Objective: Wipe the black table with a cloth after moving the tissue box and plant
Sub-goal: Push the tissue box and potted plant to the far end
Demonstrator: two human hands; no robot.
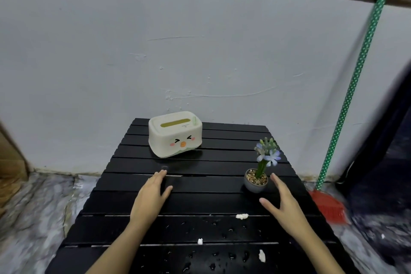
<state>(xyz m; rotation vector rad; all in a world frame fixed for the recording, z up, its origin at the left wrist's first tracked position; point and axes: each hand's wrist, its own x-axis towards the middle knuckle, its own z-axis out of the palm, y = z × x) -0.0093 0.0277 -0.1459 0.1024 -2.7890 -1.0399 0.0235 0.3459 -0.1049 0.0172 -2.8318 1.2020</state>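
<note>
While both items remain on the black slatted surface [222, 204], the step in hand is judged to be the clearing stage; no cloth is in view.

Item 1, left hand [153, 191]: grip spread flat, fingers together, empty, low over the slats. Tissue box [175, 134] stands ahead of it, near the wall, apart from the fingertips.

Item 2, right hand [283, 201]: grip spread wide, thumb out, empty. Potted plant [259, 173] sits just to its thumb side, near but not touching as far as can be told.

Containers: tissue box, cream plastic with a cartoon face, top slot showing no tissue. Grey pot [255, 184], filled with pebbles, holds a green stem with pale blue flowers, upright.

Surface condition: water droplets [222, 256] and white paper scraps [242, 216] lie nearer the person than both grips.

Next move, by judgement: close the right grip around the pot, keep it level so pebbles stay in, lift it off; the box likewise.
</note>
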